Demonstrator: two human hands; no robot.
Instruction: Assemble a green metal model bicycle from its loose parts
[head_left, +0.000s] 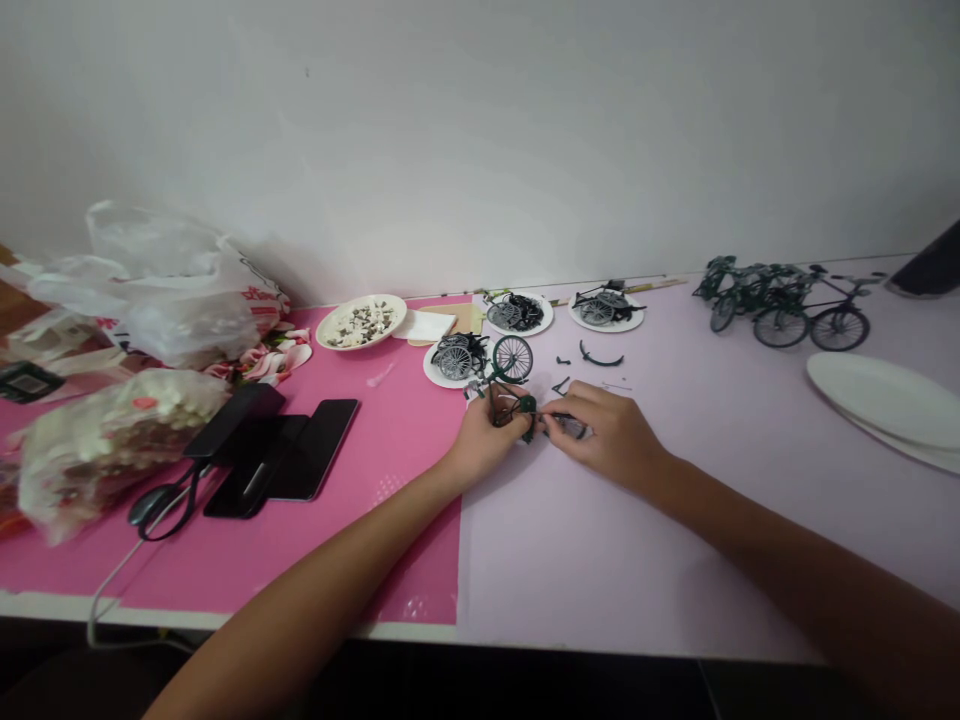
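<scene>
My left hand [491,435] is closed around the frame of a dark green miniature bicycle [513,358], whose spoked wheel points away from me. From the right, my right hand [607,425] pinches at the bicycle's near end; a dark thin part shows by its fingertips, too small to name. Just beyond the hands lie a curved dark strip [602,357], a small forked piece [561,385] and a few tiny bits. A white plate [435,370] behind my left hand holds dark wheels and frame parts.
Two more plates of parts [551,318] [637,318] stand by the wall. Miniature bicycles [780,315] cluster at the back right, near stacked white plates [889,395]. On the left are a bowl of small pieces [362,343], phones [322,450], a cable and plastic bags [165,290].
</scene>
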